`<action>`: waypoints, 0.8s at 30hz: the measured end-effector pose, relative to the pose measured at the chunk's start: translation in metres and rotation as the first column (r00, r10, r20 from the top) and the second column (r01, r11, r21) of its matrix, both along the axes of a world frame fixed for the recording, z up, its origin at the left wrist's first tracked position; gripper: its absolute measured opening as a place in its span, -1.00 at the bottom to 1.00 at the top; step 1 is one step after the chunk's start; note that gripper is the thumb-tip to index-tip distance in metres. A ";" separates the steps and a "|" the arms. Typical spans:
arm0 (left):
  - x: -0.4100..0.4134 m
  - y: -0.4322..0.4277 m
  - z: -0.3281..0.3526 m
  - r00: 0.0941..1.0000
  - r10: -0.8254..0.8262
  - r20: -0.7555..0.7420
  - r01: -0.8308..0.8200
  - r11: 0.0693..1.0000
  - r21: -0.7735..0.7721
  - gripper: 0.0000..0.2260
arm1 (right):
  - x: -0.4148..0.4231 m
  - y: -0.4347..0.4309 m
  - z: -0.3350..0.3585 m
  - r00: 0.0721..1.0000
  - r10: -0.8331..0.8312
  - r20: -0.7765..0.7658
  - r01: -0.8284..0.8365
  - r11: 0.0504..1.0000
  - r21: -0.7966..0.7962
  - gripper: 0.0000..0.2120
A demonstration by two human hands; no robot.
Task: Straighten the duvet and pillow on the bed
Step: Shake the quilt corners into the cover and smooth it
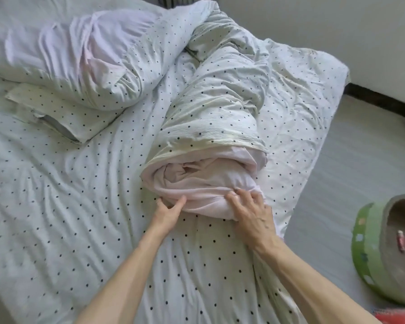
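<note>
A single wide-angle view, worn on the person's head, looks forward and steeply down from the near edge of the bed with the white, black-dotted sheet (pixel 56 206). It sits close above both bare forearms, which enter from the bottom edge and reach away from the lens. The mattress fills the left and centre; the grey floor (pixel 360 160) and pale wall (pixel 337 31) curve along the right side, bent by the lens
</note>
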State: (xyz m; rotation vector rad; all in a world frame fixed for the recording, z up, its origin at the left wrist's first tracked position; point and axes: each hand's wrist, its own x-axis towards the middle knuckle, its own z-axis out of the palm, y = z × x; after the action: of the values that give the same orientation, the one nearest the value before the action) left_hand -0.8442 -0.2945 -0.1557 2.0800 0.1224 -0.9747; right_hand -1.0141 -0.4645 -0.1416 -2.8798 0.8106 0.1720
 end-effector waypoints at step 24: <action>-0.136 -0.306 0.039 0.862 -0.501 0.073 0.416 0.783 0.462 -0.51 | -0.161 -0.285 -0.038 0.678 -0.666 -0.310 0.532 0.155 0.832 -0.70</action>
State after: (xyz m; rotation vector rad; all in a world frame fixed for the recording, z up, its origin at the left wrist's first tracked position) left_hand -0.9807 -0.6007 -0.1166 2.6857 -0.3225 -1.0942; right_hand -1.1753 -0.7497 -0.1796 -1.3630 1.2792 0.2133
